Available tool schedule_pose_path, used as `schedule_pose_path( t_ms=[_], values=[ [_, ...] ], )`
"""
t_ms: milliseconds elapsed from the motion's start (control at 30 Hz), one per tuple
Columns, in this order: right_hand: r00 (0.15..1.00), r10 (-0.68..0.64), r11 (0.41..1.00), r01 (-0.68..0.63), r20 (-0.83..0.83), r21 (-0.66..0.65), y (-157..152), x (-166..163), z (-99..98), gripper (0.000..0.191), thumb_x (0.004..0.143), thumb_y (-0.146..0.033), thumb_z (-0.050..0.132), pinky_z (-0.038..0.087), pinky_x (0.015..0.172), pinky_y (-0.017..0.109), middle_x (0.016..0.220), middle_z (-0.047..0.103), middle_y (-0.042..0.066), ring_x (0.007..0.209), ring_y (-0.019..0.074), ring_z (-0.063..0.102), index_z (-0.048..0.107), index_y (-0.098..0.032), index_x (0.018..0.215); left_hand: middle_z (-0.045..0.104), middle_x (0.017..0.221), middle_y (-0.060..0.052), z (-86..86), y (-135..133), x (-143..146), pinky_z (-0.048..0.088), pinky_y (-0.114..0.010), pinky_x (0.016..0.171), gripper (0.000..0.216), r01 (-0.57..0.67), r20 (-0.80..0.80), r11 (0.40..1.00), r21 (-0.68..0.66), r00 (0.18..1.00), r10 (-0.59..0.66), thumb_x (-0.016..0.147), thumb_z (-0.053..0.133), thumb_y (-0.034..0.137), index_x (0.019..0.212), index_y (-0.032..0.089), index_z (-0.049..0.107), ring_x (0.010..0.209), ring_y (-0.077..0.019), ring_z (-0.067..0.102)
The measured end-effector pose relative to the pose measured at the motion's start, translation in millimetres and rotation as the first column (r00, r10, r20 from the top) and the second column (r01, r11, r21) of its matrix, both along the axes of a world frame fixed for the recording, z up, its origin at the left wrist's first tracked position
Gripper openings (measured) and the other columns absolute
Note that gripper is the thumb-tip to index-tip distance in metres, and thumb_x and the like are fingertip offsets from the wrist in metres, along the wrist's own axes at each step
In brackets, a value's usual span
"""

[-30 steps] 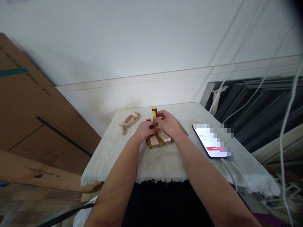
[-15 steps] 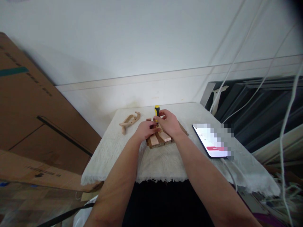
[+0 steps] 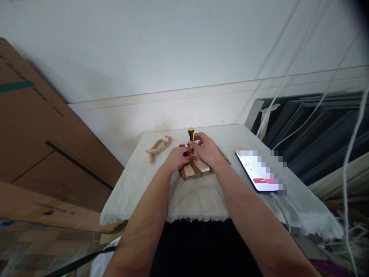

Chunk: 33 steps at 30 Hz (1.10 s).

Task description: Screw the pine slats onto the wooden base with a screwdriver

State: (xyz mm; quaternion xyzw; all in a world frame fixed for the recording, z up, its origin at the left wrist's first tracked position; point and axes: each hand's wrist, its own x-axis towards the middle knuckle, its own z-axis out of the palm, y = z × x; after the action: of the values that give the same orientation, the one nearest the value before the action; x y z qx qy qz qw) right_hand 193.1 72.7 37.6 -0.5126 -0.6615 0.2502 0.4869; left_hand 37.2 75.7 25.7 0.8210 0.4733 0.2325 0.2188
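A screwdriver [image 3: 191,134] with a yellow and black handle stands upright, its tip down at the wooden pieces. My right hand [image 3: 208,149] is closed on it, thumb and fingers at the lower handle. My left hand [image 3: 178,158] is closed around the wood beside the tip, thumb and forefinger on either side of the spot. Two pale wooden pieces, a left one [image 3: 189,169] and a right one [image 3: 202,166], point toward me on a brown wooden board [image 3: 198,176]. The contact point at the tip is partly hidden by my fingers.
A curved wooden frame [image 3: 158,147] lies left on the white cloth [image 3: 138,188]. On the right rests a lit phone [image 3: 259,173] with a cable. A large cardboard box [image 3: 57,154] leans at left; dark panels [image 3: 311,119] and white cables stand at right. A white wall is behind.
The view has shifted very slightly. Both hands stay at the same spot on the wood, and the screwdriver remains upright with its handle a little turned.
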Motion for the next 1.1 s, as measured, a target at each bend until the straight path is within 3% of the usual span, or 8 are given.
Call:
schedule_pose_path(
  t_ms=[167, 400, 633, 800, 933, 1100],
  values=[
    [0.995, -0.102, 0.995, 0.102, 0.002, -0.012, 2.8, 0.6, -3.6, 0.026, 0.073, -0.037, 0.067, 0.041, 0.066, 0.031, 0.087, 0.063, 0.001, 0.066, 0.0139, 0.05, 0.054, -0.02, 0.088, 0.057, 0.066, 0.0, 1.8, -1.3, 0.3, 0.03, -0.025, 0.059, 0.032, 0.015, -0.003, 1.0, 0.02, 1.0, -0.015, 0.08, 0.062, 0.046, 0.08, 0.015, 0.071, 0.064, -0.013, 0.048],
    [0.999, -0.031, 0.999, 0.031, -0.026, -0.01, 2.2, -0.2, -3.3, 0.024, 0.08, -0.033, 0.059, 0.045, 0.074, 0.033, 0.103, 0.068, 0.006, 0.074, 0.016, 0.058, 0.06, -0.019, 0.101, 0.06, 0.069, -0.001, 0.0, 0.9, -0.3, 0.03, -0.025, 0.059, 0.037, 0.011, -0.023, 0.999, 0.035, 1.0, -0.01, 0.08, 0.061, 0.049, 0.081, 0.014, 0.072, 0.065, -0.0135, 0.049],
    [0.999, 0.026, 1.0, -0.026, -0.031, -0.006, 0.5, -0.5, -1.7, 0.026, 0.087, -0.026, 0.047, 0.047, 0.086, 0.038, 0.108, 0.07, 0.009, 0.092, 0.0212, 0.065, 0.061, -0.019, 0.108, 0.06, 0.068, -0.001, -0.3, 1.1, -0.4, 0.029, -0.025, 0.058, 0.036, -0.004, -0.027, 1.0, 0.019, 1.0, 0.005, 0.08, 0.062, 0.047, 0.087, 0.014, 0.074, 0.064, -0.0131, 0.049],
    [1.0, 0.003, 1.0, -0.003, 0.017, 0.015, 2.2, -0.9, -3.8, 0.024, 0.083, -0.028, 0.053, 0.047, 0.079, 0.037, 0.108, 0.068, 0.009, 0.079, 0.0185, 0.062, 0.058, -0.019, 0.105, 0.059, 0.067, 0.0, 1.3, -0.3, 1.0, 0.03, -0.025, 0.059, 0.035, -0.014, -0.036, 1.0, 0.01, 0.999, 0.014, 0.08, 0.062, 0.046, 0.087, 0.014, 0.073, 0.063, -0.0127, 0.048],
    [0.996, -0.076, 0.996, 0.073, 0.052, 0.052, 5.0, -0.9, -6.2, 0.03, 0.078, -0.037, 0.062, 0.046, 0.077, 0.037, 0.105, 0.063, 0.01, 0.081, 0.0193, 0.058, 0.055, -0.017, 0.099, 0.056, 0.064, 0.0, 2.4, -1.1, 1.7, 0.029, -0.024, 0.058, 0.034, -0.008, -0.035, 1.0, 0.019, 0.999, 0.008, 0.08, 0.061, 0.046, 0.077, 0.014, 0.07, 0.061, -0.0123, 0.047],
    [0.997, -0.048, 0.999, 0.048, 0.053, 0.008, 1.6, -0.5, -3.0, 0.024, 0.075, -0.037, 0.064, 0.043, 0.071, 0.034, 0.086, 0.062, 0.002, 0.071, 0.017, 0.055, 0.052, -0.021, 0.087, 0.057, 0.064, 0.0, 2.1, -1.0, 1.4, 0.03, -0.024, 0.057, 0.033, -0.018, -0.028, 0.999, 0.026, 0.999, 0.018, 0.08, 0.062, 0.046, 0.076, 0.014, 0.069, 0.062, -0.0128, 0.048]
  ],
)
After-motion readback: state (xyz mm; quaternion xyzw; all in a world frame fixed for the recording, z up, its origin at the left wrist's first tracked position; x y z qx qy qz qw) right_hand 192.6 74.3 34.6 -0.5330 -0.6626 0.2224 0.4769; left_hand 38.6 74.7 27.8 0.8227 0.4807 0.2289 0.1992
